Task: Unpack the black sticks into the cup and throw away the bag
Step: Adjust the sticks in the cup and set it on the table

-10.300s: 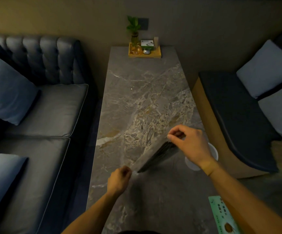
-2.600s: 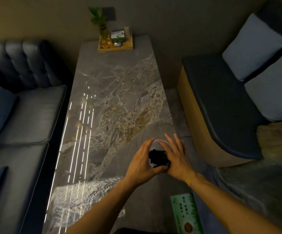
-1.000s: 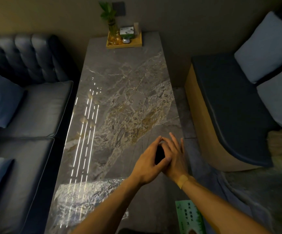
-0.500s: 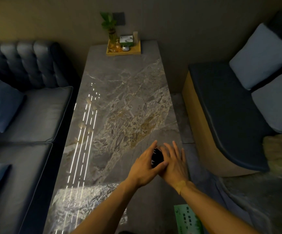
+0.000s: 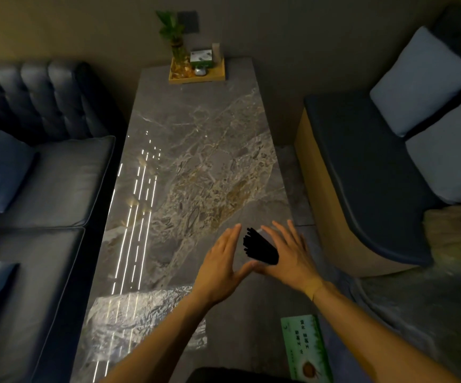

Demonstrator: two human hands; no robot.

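A bundle of black sticks [image 5: 259, 247] stands upright near the right edge of the marble table [image 5: 196, 161], leaning slightly to the left. The cup that holds them is hidden behind the sticks and my hands. My left hand [image 5: 221, 261] is flat and open just left of the bundle, with a small gap between them. My right hand [image 5: 290, 255] is open on the right side, its palm against the sticks. My thumbs meet below the bundle. The crinkled clear bag [image 5: 141, 319] lies flat on the table's near left part, under my left forearm.
A green printed packet [image 5: 306, 346] lies at the near right table edge. A wooden tray [image 5: 196, 77] with a plant and a small box stands at the far end. A dark sofa [image 5: 44, 175] runs along the left, and a cushioned bench [image 5: 361, 175] along the right.
My hands were cupped tightly around the tops of the sticks. They have spread apart with fingers straightened, so the bundle shows between them. The bag has stayed on the table.
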